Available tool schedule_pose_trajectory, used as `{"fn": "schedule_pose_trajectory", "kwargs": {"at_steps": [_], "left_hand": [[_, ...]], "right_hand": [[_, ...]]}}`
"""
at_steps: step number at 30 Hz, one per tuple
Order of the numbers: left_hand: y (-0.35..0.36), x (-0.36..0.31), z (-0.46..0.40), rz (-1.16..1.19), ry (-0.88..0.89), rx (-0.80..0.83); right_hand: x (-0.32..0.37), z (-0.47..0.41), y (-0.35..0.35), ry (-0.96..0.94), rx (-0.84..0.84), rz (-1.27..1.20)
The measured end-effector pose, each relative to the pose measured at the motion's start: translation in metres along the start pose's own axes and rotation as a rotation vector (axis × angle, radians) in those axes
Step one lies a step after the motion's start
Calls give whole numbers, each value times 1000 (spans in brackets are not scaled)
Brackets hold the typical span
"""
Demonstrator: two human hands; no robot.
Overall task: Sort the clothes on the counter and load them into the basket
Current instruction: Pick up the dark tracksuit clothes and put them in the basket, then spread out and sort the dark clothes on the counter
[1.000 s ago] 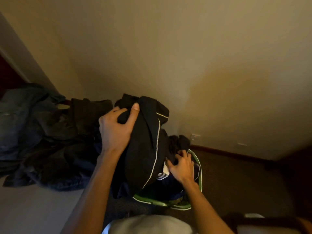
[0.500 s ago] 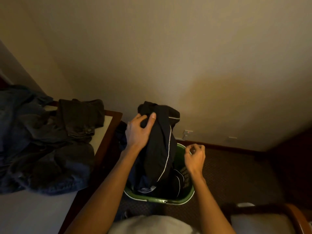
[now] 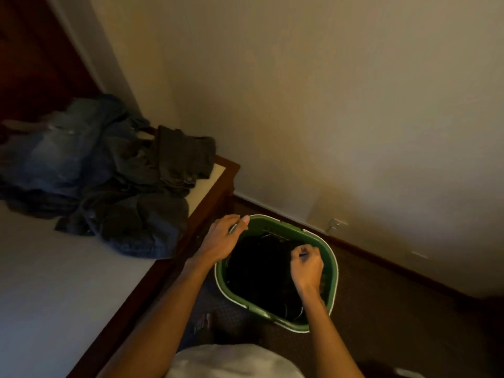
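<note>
A green basket stands on the floor beside the counter, and dark clothes lie inside it. My left hand hovers over the basket's left rim with its fingers relaxed and holds nothing. My right hand is over the basket's right half, fingers loosely curled and empty. A heap of blue denim and dark grey clothes lies on the white counter to the left.
The counter has a dark wooden edge right next to the basket. A beige wall with a dark skirting board runs behind. A small wall socket sits low behind the basket. Brown carpet covers the floor.
The black garment with white piping that my left hand held has gone down into the basket. Both hands have let go and are empty above it.
</note>
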State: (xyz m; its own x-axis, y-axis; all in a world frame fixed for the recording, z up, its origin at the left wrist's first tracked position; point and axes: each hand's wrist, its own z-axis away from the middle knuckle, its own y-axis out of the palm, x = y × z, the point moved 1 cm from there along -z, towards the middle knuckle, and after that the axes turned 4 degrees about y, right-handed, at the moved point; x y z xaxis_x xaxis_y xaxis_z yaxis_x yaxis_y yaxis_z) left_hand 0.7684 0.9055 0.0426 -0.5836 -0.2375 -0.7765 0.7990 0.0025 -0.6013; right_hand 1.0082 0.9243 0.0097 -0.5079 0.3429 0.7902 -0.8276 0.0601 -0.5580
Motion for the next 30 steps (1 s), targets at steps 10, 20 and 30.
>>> {"fn": "schedule_pose_trajectory", "kwargs": {"at_steps": [10, 20, 30], "left_hand": [[-117, 78, 62, 154, -77, -393], [-241, 173, 97, 177, -147, -579], [-339, 231, 70, 277, -232, -742]], "right_hand": [[121, 45, 131, -367, 362, 61], [231, 100, 256, -528, 512, 20], [350, 112, 374, -678, 623, 76]]}}
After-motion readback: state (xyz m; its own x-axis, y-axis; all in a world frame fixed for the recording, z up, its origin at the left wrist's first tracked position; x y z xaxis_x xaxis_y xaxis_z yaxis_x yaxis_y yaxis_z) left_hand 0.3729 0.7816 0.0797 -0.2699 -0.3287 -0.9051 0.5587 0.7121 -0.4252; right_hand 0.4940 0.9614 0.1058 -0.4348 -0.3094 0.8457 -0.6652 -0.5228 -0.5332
